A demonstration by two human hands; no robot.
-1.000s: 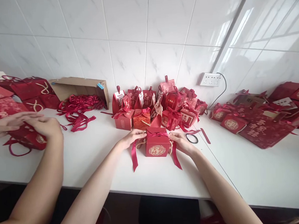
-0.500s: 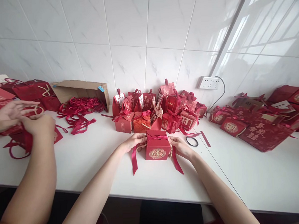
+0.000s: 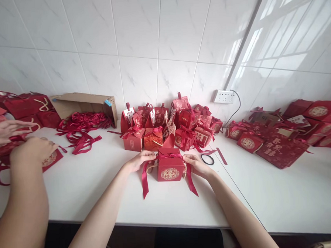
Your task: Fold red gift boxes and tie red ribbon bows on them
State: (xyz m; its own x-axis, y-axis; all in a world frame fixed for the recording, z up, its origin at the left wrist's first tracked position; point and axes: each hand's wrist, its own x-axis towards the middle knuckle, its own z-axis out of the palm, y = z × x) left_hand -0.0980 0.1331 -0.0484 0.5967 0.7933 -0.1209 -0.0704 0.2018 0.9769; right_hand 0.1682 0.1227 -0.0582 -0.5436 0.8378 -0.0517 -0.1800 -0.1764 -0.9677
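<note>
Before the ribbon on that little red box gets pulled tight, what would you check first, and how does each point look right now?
1. Red box upright on the white table: ok.
2. Left hand and right hand at either side of the box top: ok.
3. Ribbon tails hanging on both sides: ok.
4. Knot centred on top: cannot tell.
5. Finished boxes behind, apart from it: ok.
6. Co-worker's hand well to the left: ok.

Both hands (image 3: 167,161) on ribboned red box (image 3: 170,169)
</note>
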